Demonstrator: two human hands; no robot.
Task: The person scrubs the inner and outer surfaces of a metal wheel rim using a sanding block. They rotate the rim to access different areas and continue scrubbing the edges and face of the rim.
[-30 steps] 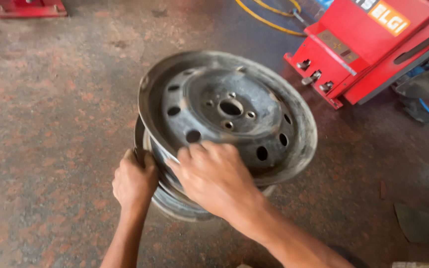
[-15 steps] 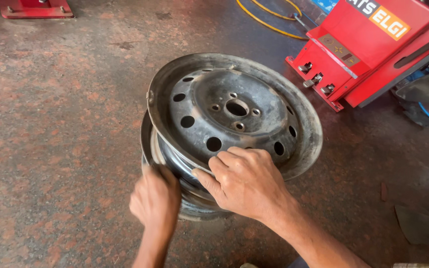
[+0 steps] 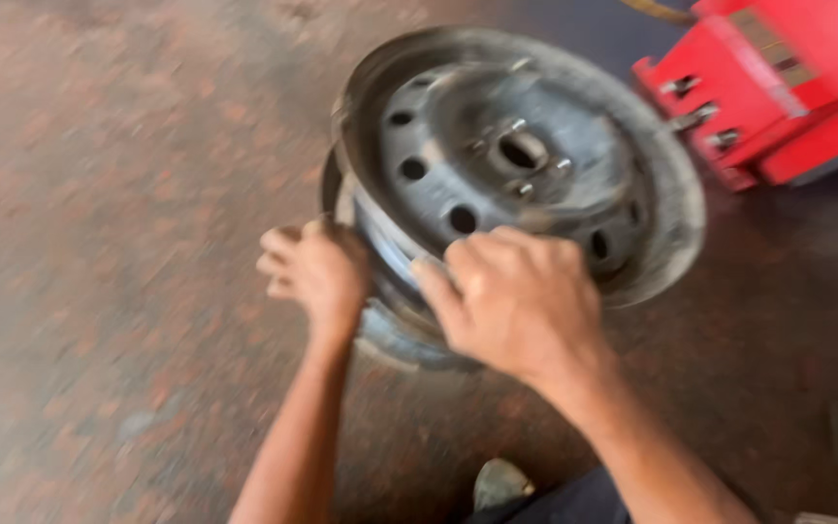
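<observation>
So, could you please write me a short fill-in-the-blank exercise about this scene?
1. Both hands grip a grey steel wheel rim that stands on the ____.
2. The left hand holds the rim's ____ edge.
3. The machine behind the rim is ____.
Missing words: floor; left; red

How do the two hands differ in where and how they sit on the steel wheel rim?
The left hand is curled at the back edge of the grey steel wheel rim, knuckles outward; the right hand lies spread over the front lip, nearer the camera. The left looks smaller, the right larger. Both touch the rim's lower side.
</observation>
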